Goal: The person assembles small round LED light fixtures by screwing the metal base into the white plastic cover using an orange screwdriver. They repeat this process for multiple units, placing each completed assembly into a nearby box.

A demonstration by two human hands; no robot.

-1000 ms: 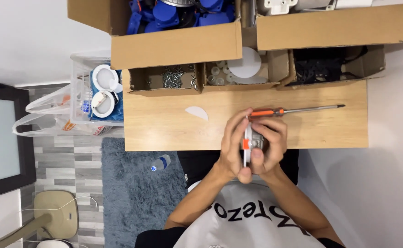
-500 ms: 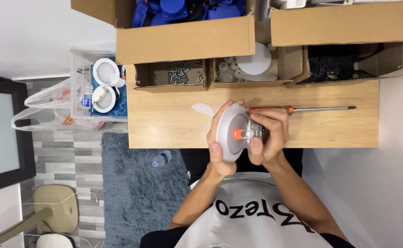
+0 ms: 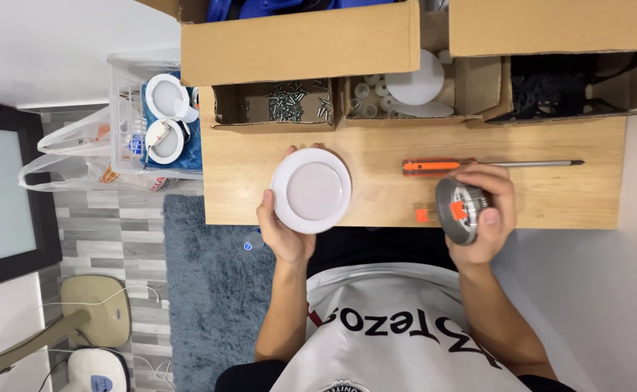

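The left hand (image 3: 283, 231) is pinching the light, stiff white cover (image 3: 311, 190) by its rim; the right hand (image 3: 487, 218) is clasping the grey housing (image 3: 461, 210), probably heavier, over the desk (image 3: 376, 181).

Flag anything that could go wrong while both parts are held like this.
The white cover in the left hand overhangs the desk edge; a slipped grip might drop it. The right hand holds the grey housing past the edge too. The screwdriver beside it could roll if bumped.
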